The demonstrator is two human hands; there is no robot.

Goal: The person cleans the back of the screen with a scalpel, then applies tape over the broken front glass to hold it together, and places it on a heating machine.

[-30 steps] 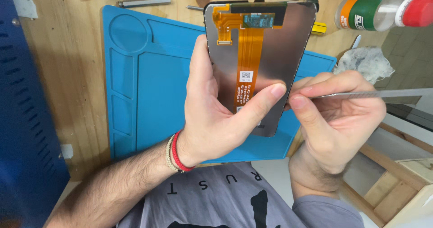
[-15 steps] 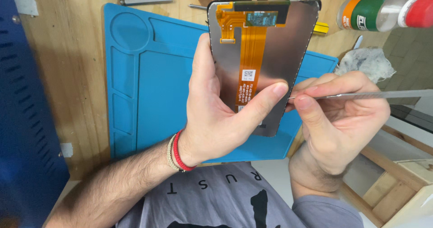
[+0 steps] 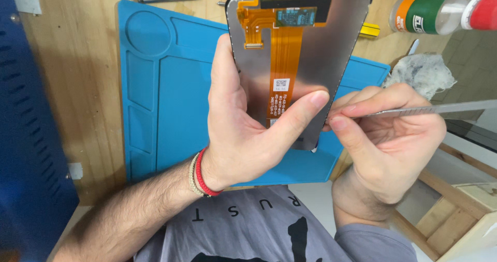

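A: Has the phone screen panel [image 3: 310,55] moved?
B: Barely; it sits a touch more upright than a moment ago, held above the blue mat [image 3: 160,101] in mid-surface.
A: Its look?
B: Grey metallic back, orange flex cable [image 3: 284,60] running down it.
A: The hands?
B: Left hand [image 3: 243,127] clamps the panel; right hand [image 3: 388,137] pinches a thin metal pry tool [image 3: 435,108], its tip still at the panel's right edge, so the prying looks unfinished.

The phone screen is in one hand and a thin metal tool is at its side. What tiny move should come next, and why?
Probably slide the metal tool a little along the right edge of the screen panel. Its tip, pinched in the right hand, sits at that edge, while the left hand grips the panel steady above the blue mat.
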